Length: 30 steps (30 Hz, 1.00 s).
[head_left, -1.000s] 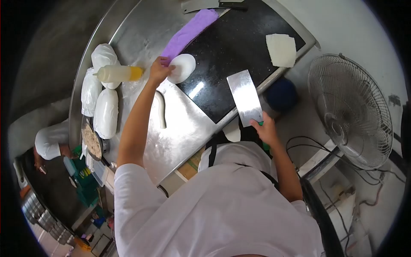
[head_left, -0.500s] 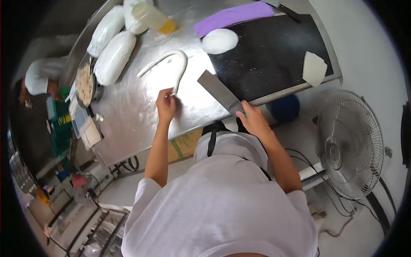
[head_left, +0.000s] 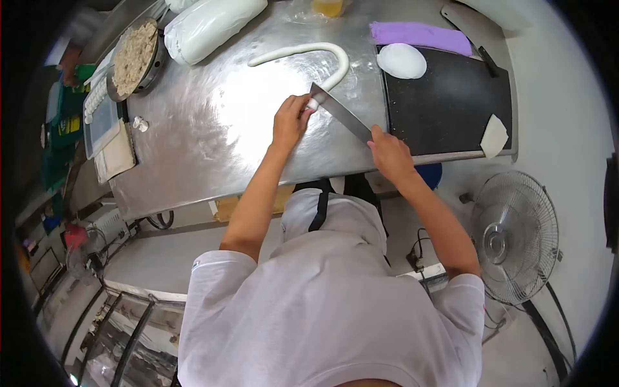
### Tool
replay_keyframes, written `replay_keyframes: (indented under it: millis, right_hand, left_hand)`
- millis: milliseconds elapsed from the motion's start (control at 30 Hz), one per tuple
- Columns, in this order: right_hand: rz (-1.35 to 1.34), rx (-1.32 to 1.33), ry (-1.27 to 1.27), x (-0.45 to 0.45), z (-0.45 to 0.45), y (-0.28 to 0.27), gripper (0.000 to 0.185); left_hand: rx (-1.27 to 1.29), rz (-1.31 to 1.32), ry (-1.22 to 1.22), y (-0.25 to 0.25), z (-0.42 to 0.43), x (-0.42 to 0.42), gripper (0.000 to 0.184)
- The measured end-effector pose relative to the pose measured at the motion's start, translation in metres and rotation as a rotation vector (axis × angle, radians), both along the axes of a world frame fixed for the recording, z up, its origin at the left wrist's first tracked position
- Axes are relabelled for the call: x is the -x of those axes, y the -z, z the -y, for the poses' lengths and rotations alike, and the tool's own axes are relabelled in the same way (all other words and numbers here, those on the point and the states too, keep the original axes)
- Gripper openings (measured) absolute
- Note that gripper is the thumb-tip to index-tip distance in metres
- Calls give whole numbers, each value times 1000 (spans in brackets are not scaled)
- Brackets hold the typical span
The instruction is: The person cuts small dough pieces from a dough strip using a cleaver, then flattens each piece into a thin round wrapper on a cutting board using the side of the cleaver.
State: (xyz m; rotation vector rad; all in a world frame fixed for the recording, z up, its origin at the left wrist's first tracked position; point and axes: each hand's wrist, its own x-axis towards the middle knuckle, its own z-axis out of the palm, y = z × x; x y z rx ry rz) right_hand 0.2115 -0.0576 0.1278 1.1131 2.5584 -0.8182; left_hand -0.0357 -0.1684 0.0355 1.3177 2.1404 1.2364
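Observation:
A white dough rope [head_left: 335,55] lies curved like a hook on the steel table [head_left: 193,155]. Its near end is pinched in my left hand [head_left: 292,120]. My right hand [head_left: 391,155] grips the handle of a wide metal blade [head_left: 345,116], whose far corner meets the rope beside my left fingertips. To the right, a flat white dough round [head_left: 402,61] rests at the corner of the black board [head_left: 438,97], just below a folded purple cloth [head_left: 422,35].
A bowl of pale filling [head_left: 134,59], a plastic-wrapped white bundle [head_left: 209,29] and a tray [head_left: 103,122] are at the left. A bottle [head_left: 327,8] is at the top, a cream scraper [head_left: 494,137] on the board's right edge. A fan [head_left: 512,238] stands right.
My left hand went from the white round to the rope's near end and closed on it. My right hand brought the blade leftward onto the rope. The view shifted.

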Motion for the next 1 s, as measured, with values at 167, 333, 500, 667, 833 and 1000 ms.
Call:
replay_keyframes:
  millis: [167, 333, 500, 667, 833, 1000]
  right_hand:
    - [-137, 78, 187, 21, 30, 22, 26]
    - [-484, 36, 571, -43, 89, 33, 36]
    - [-631, -45, 1084, -130, 135, 30, 40]
    - [-481, -46, 1420, -164, 151, 6, 42]
    - [-541, -113, 1583, -180, 151, 19, 43]
    - [-642, -211, 1441, -228, 93, 31, 40]
  left_hand:
    - [-107, 68, -154, 3, -6, -12, 15]
    - [3, 259, 41, -29, -23, -29, 15]
    - [-30, 288, 795, -65, -119, -116, 22]
    - [363, -394, 1255, -41, -226, -197, 32]
    - [588, -624, 1144, -72, -248, -236, 59]
    - [788, -511, 1182, -80, -261, -278, 68]
